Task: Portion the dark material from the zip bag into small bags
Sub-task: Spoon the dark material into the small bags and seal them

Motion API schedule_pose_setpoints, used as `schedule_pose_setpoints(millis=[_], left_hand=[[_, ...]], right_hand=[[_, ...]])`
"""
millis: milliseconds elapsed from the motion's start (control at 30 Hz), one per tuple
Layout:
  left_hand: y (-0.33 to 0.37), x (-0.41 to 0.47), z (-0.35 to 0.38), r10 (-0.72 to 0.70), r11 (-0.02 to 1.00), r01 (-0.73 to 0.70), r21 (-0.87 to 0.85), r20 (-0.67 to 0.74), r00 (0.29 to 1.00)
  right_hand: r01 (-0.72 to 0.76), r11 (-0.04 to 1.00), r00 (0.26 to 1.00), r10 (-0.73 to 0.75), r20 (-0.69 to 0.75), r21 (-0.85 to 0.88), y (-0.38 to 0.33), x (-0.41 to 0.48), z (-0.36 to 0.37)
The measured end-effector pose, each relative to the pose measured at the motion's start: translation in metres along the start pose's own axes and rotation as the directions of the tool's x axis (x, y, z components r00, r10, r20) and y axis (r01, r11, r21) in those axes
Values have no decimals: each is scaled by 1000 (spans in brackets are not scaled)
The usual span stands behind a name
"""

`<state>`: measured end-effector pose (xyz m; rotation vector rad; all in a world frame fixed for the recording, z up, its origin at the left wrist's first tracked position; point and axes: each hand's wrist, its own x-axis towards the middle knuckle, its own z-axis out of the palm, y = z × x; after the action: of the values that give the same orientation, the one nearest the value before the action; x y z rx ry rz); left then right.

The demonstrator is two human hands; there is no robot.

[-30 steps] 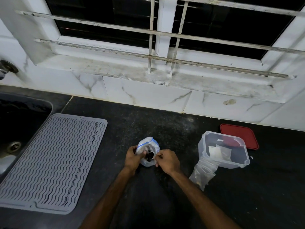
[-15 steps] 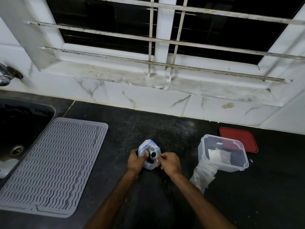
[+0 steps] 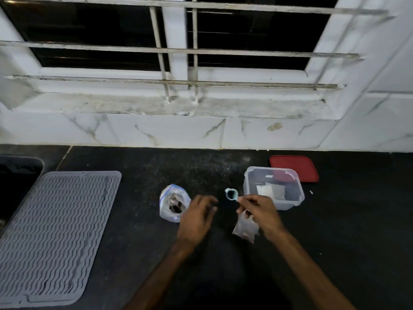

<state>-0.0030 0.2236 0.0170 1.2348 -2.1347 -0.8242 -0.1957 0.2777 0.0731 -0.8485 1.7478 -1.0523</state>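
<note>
The right hand (image 3: 259, 211) has a narrow grip: its fingertips (image 3: 243, 199) pinch the handle of a pale blue scoop (image 3: 231, 194). The scoop's round bowl sits to the left of the hand and is dark inside. A small bag (image 3: 245, 229) of clear plastic lies beneath the same hand with something brownish in it. Its top is tucked under the palm, and I cannot tell whether the lower fingers hold it or whether it rests on the table.

The left hand (image 3: 197, 217) is just left of the scoop but apart from it. It is blurred, its grip wide, with loose fingers (image 3: 211, 201) pointing right. Its far-left edge overlaps the zip bag (image 3: 172, 203), which stands open-mouthed on the black table (image 3: 138, 231). The zip bag has a blue strip at the rim and dark material (image 3: 176, 208) showing inside.

Just to the right of the right hand and a little farther back stands a clear plastic container (image 3: 273, 186) with pale packets in it. A red lid (image 3: 297, 168) lies flat behind it, partly seen through its wall. At near left lies a grey ribbed mat (image 3: 55, 233), with the edge of a dark sink (image 3: 17, 173) beyond it. White marbled tiles (image 3: 167, 130) and a barred window (image 3: 176, 41) close the far side.
</note>
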Motion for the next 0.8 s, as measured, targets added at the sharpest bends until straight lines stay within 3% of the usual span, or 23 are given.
schedule_pose_setpoints(millis=[100, 233, 500, 800], left_hand=[[35, 2, 33, 71, 980, -109, 168, 214, 974], [51, 8, 66, 11, 942, -128, 310, 351, 936], [50, 12, 89, -85, 925, -39, 379, 306, 948], [63, 2, 93, -100, 964, 50, 259, 181, 978]], right_hand=[[8, 1000, 995, -9, -96, -12, 14, -4, -50], [15, 997, 993, -24, -114, -76, 37, -7, -83], [47, 992, 998, -43, 36, -115, 59, 2, -89], [127, 937, 973, -54, 225, -324, 61, 13, -95]])
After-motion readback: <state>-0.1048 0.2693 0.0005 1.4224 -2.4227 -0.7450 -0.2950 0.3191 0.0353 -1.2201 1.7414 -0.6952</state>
